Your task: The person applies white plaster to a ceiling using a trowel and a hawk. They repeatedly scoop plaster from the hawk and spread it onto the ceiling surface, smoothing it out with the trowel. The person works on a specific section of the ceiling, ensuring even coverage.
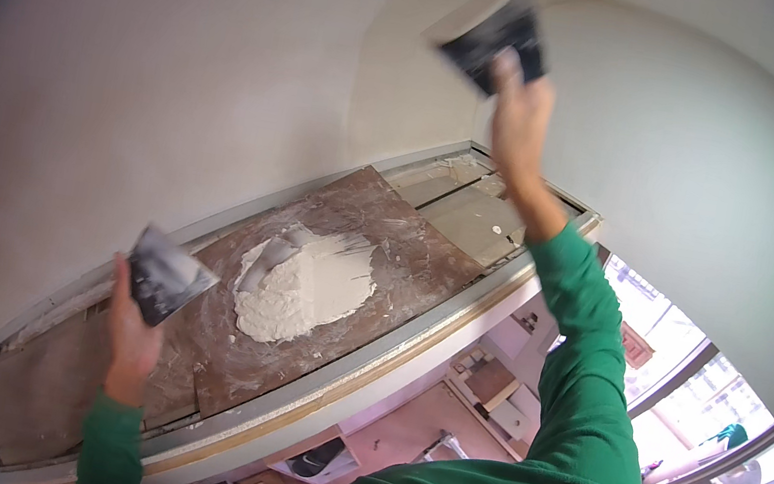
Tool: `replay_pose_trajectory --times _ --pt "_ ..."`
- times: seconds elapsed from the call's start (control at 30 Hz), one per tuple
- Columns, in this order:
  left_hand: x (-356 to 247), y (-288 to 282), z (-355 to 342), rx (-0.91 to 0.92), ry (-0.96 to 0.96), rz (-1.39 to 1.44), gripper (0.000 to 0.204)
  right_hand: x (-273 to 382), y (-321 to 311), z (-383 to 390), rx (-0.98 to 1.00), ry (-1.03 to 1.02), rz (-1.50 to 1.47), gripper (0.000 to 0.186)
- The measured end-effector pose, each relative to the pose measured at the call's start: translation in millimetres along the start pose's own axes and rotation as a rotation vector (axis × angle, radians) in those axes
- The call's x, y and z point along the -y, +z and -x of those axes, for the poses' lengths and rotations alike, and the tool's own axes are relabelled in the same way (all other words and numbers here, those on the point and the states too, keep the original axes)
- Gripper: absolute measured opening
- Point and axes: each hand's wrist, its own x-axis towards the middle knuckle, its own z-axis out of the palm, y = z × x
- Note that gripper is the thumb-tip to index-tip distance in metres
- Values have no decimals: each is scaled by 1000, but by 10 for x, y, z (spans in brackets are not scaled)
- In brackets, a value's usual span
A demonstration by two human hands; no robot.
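Observation:
My right hand [519, 126] is raised against the wall, closed around a dark, wide-bladed putty knife [502, 42] whose edge is at the wall near the corner. The motion blurs it a little. At the left, my left hand [132, 338] grips a second putty knife [164, 280] with a dark blade and white smears along its edge. Between my arms a mound of white plaster [303, 290] lies on a brown board [408, 235]. Thin white streaks cover the board around the mound.
The board rests on a ledge with a raised metal and wood edge [369, 356]. Beyond that edge the drop shows a room far below, with a pinkish floor [399, 421], shelves and boxes. Pale walls [183, 58] rise behind; bright windows [687, 391] stand lower right.

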Motion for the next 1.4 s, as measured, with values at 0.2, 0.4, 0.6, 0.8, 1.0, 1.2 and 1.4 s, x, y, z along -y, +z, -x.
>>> replay_pose_trajectory --times 0.2,0.4,0.6,0.8,1.0,1.2,1.4 --pt "331 1507 240 288 -439 45 52 666 186 1046 563 -706 -134 57" --pt "399 1682 395 411 -246 -54 54 642 79 1062 619 -811 -60 44" --pt "501 1853 295 234 27 -87 51 -86 33 768 471 -509 266 47" --pt "496 1359 -176 409 1366 -741 54 363 77 989 214 1037 -1110 22" --pt "486 1806 -141 874 1786 -1231 43 601 10 1048 194 1333 -1502 19" --pt "401 1262 -458 1082 1466 -1752 37 -339 144 697 30 1191 -1301 22" --pt "187 341 -236 774 1342 -1968 44 -2397 397 576 -118 1223 -758 15"
